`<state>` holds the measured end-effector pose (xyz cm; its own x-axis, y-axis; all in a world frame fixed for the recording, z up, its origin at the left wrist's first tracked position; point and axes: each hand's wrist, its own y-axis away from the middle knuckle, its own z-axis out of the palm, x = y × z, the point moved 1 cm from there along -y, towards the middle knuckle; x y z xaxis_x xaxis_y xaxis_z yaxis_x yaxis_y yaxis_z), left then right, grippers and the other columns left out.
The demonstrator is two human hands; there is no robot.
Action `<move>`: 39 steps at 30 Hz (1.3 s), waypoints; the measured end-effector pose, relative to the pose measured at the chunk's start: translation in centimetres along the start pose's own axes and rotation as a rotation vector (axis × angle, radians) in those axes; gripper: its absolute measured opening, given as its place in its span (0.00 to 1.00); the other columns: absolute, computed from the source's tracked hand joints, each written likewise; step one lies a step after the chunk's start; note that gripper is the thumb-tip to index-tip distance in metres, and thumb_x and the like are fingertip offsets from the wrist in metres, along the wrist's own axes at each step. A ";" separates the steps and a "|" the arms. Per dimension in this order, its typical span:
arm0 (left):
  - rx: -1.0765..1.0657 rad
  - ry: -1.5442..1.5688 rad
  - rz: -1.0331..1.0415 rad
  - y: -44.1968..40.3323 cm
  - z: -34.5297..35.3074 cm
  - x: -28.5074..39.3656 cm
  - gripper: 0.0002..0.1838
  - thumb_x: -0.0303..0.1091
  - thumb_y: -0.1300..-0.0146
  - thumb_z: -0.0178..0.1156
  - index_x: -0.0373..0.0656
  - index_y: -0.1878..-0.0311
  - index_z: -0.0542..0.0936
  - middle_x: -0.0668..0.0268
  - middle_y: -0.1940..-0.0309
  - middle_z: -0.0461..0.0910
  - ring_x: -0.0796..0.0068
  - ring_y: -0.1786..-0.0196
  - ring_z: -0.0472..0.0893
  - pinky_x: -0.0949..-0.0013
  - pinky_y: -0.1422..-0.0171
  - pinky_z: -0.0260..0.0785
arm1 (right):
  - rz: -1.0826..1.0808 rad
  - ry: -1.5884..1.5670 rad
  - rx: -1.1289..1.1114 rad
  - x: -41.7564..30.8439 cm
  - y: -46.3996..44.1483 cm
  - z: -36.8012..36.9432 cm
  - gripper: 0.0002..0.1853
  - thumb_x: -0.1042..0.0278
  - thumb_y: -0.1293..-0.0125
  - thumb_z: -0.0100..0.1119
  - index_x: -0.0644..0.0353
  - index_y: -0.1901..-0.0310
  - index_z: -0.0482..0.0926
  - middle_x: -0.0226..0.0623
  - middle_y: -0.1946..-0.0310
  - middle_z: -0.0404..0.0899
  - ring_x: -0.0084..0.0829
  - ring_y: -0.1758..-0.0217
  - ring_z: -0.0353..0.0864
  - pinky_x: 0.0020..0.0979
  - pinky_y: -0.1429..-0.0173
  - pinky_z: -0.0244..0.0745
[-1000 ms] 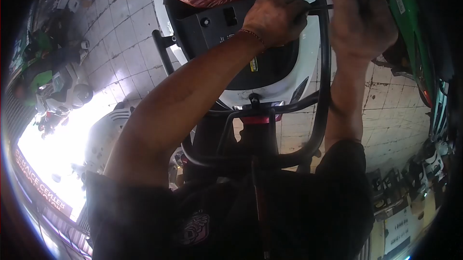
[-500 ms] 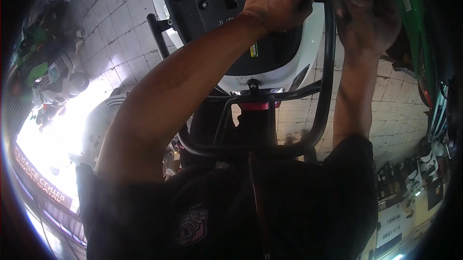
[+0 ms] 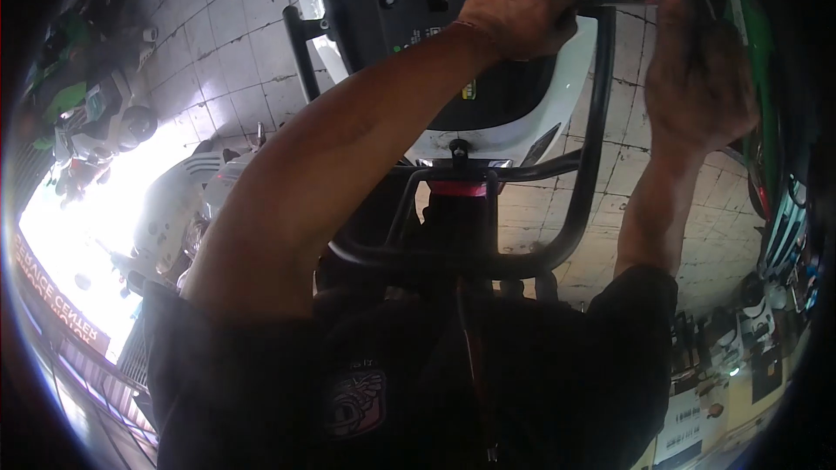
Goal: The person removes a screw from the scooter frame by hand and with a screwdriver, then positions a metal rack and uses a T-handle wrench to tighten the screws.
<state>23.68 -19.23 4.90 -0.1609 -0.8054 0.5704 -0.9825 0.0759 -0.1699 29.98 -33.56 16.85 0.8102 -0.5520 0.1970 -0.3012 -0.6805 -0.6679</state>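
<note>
Spanning left hand (image 3: 527,10) to right hand (image 3: 701,82): thin rod (image 3: 634,2)
Left hand: fingers curled above scooter (image 3: 501,141), grip unclear
Right hand: thumb at rod, other fingers can't tell

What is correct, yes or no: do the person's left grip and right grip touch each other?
No, the black rail and some tiled floor show between the left grip and the right grip.
</note>
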 end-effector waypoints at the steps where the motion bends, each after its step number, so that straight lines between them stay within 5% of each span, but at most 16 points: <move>1: -0.008 -0.007 -0.018 -0.1 0.1 -0.1 0.24 0.41 0.45 0.63 0.43 0.44 0.80 0.56 0.49 0.81 0.55 0.39 0.72 0.52 0.31 0.61 | 0.248 -0.201 -0.064 -0.4 0.1 -0.3 0.18 0.60 0.39 0.72 0.62 0.78 0.79 0.28 0.83 0.74 0.19 0.81 0.73 0.24 0.76 0.67; 2: -0.002 0.000 -0.006 -0.2 0.2 -0.1 0.24 0.41 0.45 0.63 0.43 0.44 0.80 0.56 0.49 0.81 0.55 0.39 0.72 0.52 0.31 0.61 | 0.497 -0.401 -0.124 -0.3 0.3 -0.5 0.19 0.59 0.37 0.70 0.62 0.79 0.78 0.27 0.84 0.72 0.19 0.81 0.72 0.23 0.77 0.65; 4: 0.183 -0.040 0.090 -0.2 0.2 -0.1 0.10 0.38 0.48 0.66 0.49 0.62 0.85 0.66 0.61 0.83 0.60 0.51 0.78 0.55 0.45 0.71 | 0.407 -0.587 -0.172 0.5 0.9 -0.5 0.16 0.61 0.34 0.67 0.66 0.73 0.79 0.31 0.76 0.78 0.18 0.78 0.74 0.21 0.76 0.65; 6: 0.189 -0.097 0.064 -0.2 0.6 -0.2 0.10 0.38 0.46 0.65 0.49 0.61 0.85 0.67 0.61 0.83 0.62 0.50 0.79 0.54 0.45 0.71 | 0.795 -1.388 -0.219 0.3 1.2 -0.1 0.15 0.61 0.34 0.66 0.69 0.60 0.78 0.42 0.59 0.81 0.22 0.71 0.76 0.21 0.74 0.68; 7: 0.218 -0.111 0.096 -0.2 1.0 -0.6 0.11 0.39 0.46 0.65 0.49 0.60 0.85 0.68 0.60 0.83 0.65 0.48 0.78 0.55 0.42 0.69 | 0.725 -1.601 -0.233 0.6 1.2 0.8 0.26 0.57 0.35 0.66 0.72 0.47 0.73 0.54 0.45 0.74 0.27 0.66 0.78 0.21 0.72 0.71; 10: 0.198 -0.102 0.086 0.0 0.8 -0.7 0.13 0.40 0.45 0.64 0.50 0.57 0.85 0.68 0.58 0.84 0.68 0.46 0.78 0.55 0.40 0.68 | 0.496 -1.857 -0.280 2.5 2.2 2.8 0.30 0.50 0.35 0.66 0.71 0.45 0.72 0.58 0.42 0.72 0.28 0.64 0.79 0.22 0.71 0.73; 16: 0.241 -0.086 0.091 -0.1 0.9 -0.8 0.11 0.39 0.47 0.66 0.54 0.58 0.86 0.67 0.61 0.83 0.65 0.46 0.78 0.55 0.42 0.72 | 0.345 -1.766 -0.122 2.6 3.1 4.6 0.19 0.70 0.40 0.71 0.66 0.50 0.76 0.54 0.53 0.76 0.25 0.68 0.79 0.19 0.75 0.67; 18: 0.230 -0.075 0.079 0.0 0.6 -0.3 0.12 0.39 0.47 0.66 0.54 0.58 0.86 0.67 0.61 0.84 0.65 0.46 0.78 0.55 0.42 0.72 | 0.609 -1.068 0.083 1.3 2.4 3.9 0.15 0.75 0.43 0.72 0.67 0.57 0.76 0.46 0.62 0.79 0.21 0.75 0.76 0.18 0.78 0.63; 20: 0.224 -0.063 0.074 -0.1 0.4 0.0 0.12 0.40 0.47 0.66 0.54 0.58 0.86 0.68 0.60 0.84 0.65 0.45 0.78 0.54 0.41 0.71 | 0.759 -0.916 0.203 -1.2 0.4 2.6 0.14 0.74 0.45 0.76 0.68 0.65 0.77 0.38 0.74 0.79 0.17 0.83 0.70 0.17 0.78 0.61; 24: 0.191 -0.113 0.047 -0.2 0.7 -0.2 0.12 0.42 0.45 0.65 0.54 0.58 0.86 0.67 0.58 0.84 0.63 0.44 0.78 0.53 0.40 0.71 | 0.808 -1.178 0.158 0.3 -0.3 2.3 0.13 0.64 0.38 0.70 0.64 0.60 0.78 0.25 0.75 0.70 0.14 0.80 0.67 0.15 0.78 0.59; 26: 0.184 -0.122 0.050 -0.1 0.5 -0.1 0.12 0.42 0.44 0.65 0.53 0.58 0.86 0.67 0.57 0.85 0.63 0.44 0.78 0.54 0.40 0.70 | 0.727 -1.545 -0.572 1.9 -0.5 0.5 0.16 0.65 0.38 0.71 0.67 0.56 0.80 0.28 0.74 0.73 0.14 0.80 0.69 0.17 0.81 0.57; 31: 0.151 -0.152 0.060 -0.2 0.2 -0.1 0.12 0.42 0.45 0.64 0.50 0.59 0.86 0.66 0.57 0.84 0.61 0.45 0.77 0.55 0.40 0.70 | 0.452 -1.806 -0.342 2.3 1.5 3.6 0.19 0.65 0.39 0.71 0.70 0.53 0.80 0.31 0.72 0.74 0.15 0.78 0.72 0.17 0.77 0.64; 34: 0.109 -0.048 0.036 -0.3 0.0 0.1 0.13 0.42 0.46 0.65 0.49 0.60 0.85 0.66 0.56 0.84 0.60 0.46 0.77 0.55 0.41 0.70 | 0.749 -2.018 0.085 0.3 1.8 4.5 0.15 0.74 0.46 0.77 0.68 0.67 0.77 0.34 0.79 0.78 0.18 0.82 0.73 0.18 0.78 0.64; 36: 0.139 -0.070 0.056 -0.2 0.7 -0.6 0.13 0.42 0.47 0.65 0.50 0.60 0.85 0.66 0.56 0.84 0.60 0.46 0.77 0.56 0.41 0.70 | 0.661 -1.075 0.389 -0.6 2.2 4.6 0.14 0.65 0.53 0.82 0.62 0.71 0.84 0.27 0.80 0.74 0.21 0.80 0.71 0.23 0.77 0.66; 37: 0.168 -0.090 0.075 0.0 1.0 -0.9 0.13 0.42 0.47 0.65 0.50 0.60 0.85 0.67 0.56 0.84 0.60 0.47 0.77 0.56 0.41 0.70 | 0.264 -0.461 0.268 -0.8 2.4 3.0 0.14 0.74 0.43 0.75 0.69 0.62 0.78 0.36 0.76 0.78 0.28 0.72 0.80 0.23 0.78 0.69; 39: 0.147 -0.071 0.055 0.2 0.8 -0.8 0.14 0.42 0.47 0.65 0.50 0.57 0.85 0.65 0.55 0.84 0.63 0.44 0.77 0.54 0.39 0.68 | 0.225 -0.597 0.362 -0.7 2.9 4.2 0.15 0.75 0.44 0.75 0.69 0.61 0.78 0.38 0.74 0.78 0.28 0.73 0.79 0.24 0.78 0.69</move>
<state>23.72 -19.09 3.78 -0.2016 -0.8426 0.4994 -0.9475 0.0385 -0.3175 30.61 -33.17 11.75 0.9156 -0.2324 -0.3283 -0.3909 -0.3227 -0.8620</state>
